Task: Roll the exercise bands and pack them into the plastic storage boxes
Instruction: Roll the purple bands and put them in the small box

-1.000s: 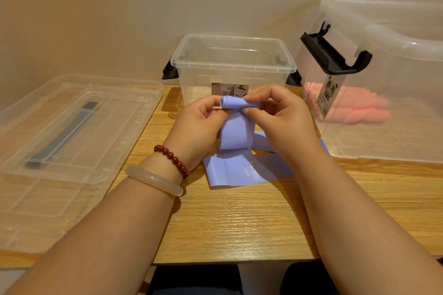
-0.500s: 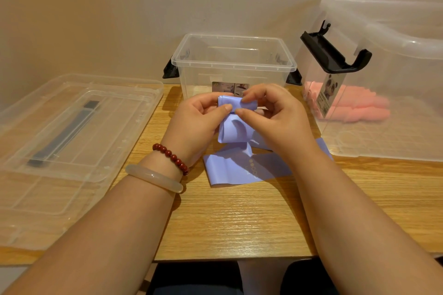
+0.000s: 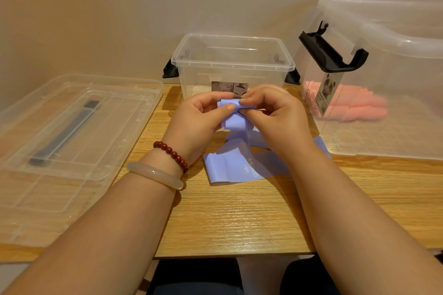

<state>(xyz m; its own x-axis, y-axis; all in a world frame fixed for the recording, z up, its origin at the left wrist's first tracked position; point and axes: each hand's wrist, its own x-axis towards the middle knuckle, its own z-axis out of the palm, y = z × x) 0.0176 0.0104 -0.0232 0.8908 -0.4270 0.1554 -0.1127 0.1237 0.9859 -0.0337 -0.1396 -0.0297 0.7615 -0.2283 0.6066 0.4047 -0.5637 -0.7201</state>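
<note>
1. Table (image 3: 239, 223): wood grain, count 1. It carries everything below. Landmark for all places is the small clear box (image 3: 233, 64), which stands open at the table's far edge.
2. Large clear box (image 3: 395, 38): count 1, right of the small box, with a black latch (image 3: 330, 55) on its near end. Boxes total 2.
3. Clear lid (image 3: 107, 127): count 1, left of the small box, lying flat, with a dark handle strip along it.
4. Pink rolls (image 3: 354, 105): inside the large box. They are blurred through the wall, so the count cannot be told.
5. Purple band (image 3: 239, 167): count 1, in front of the small box.
   - The rolled end (image 3: 230, 104) is held up just before the box's front wall, with its long axis left-right, parallel to that wall.
   - The loose part drops to the table and lies flat there, its long axis also left-right. It is printed "Light".
6. Left hand (image 3: 194, 122): thumb and curled fingers pinch the roll's left end.
7. Right hand (image 3: 280, 117): fingertips and thumb pinch the roll's right end.
8. Left wrist: 1 red bead bracelet (image 3: 171, 151) and 1 pale bangle (image 3: 155, 175).
9. Against 1.0 s ago:
   - The strip below the roll hung flat then and is bunched and slack now.
   - The roll is in nearly the same place.
   - The boxes, lid and pink rolls are unmoved.
</note>
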